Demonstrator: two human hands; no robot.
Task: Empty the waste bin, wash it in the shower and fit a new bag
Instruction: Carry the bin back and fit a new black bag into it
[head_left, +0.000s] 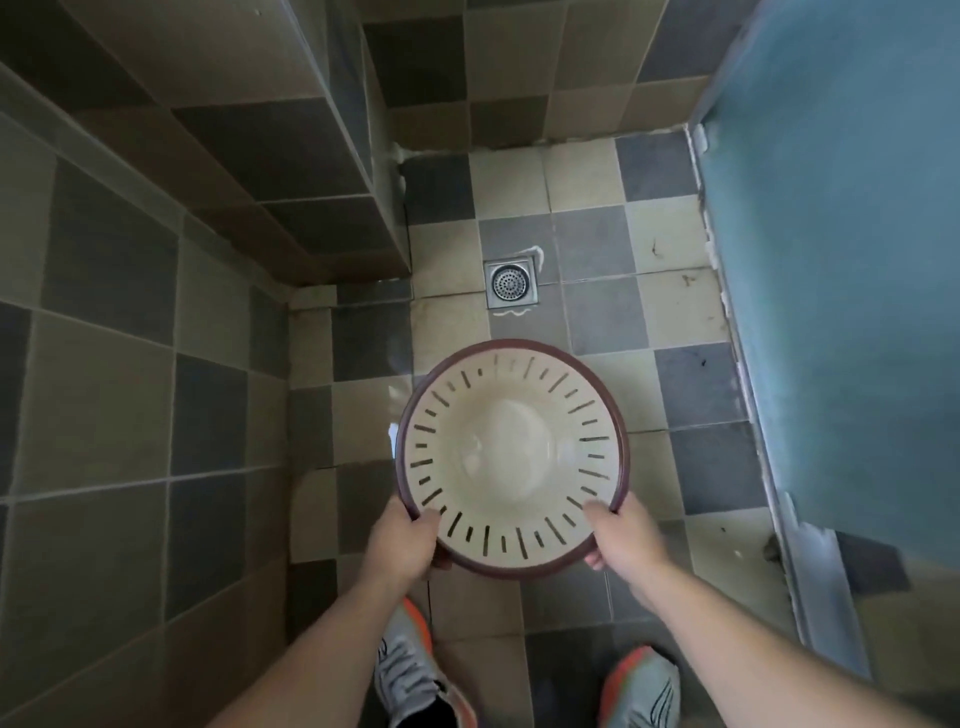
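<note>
I look straight down into a round cream waste bin (511, 452) with a dark maroon rim and slotted walls. It holds no bag and its inside looks wet and shiny. My left hand (405, 540) grips the rim at the lower left, thumb inside. My right hand (621, 535) grips the rim at the lower right, thumb over the edge. The bin hangs above the checkered tile floor.
A square metal floor drain (510, 283) lies just beyond the bin. Tiled walls (156, 338) close in on the left and at the back. A blue door or panel (841, 260) stands on the right. My two shoes (410, 675) are at the bottom edge.
</note>
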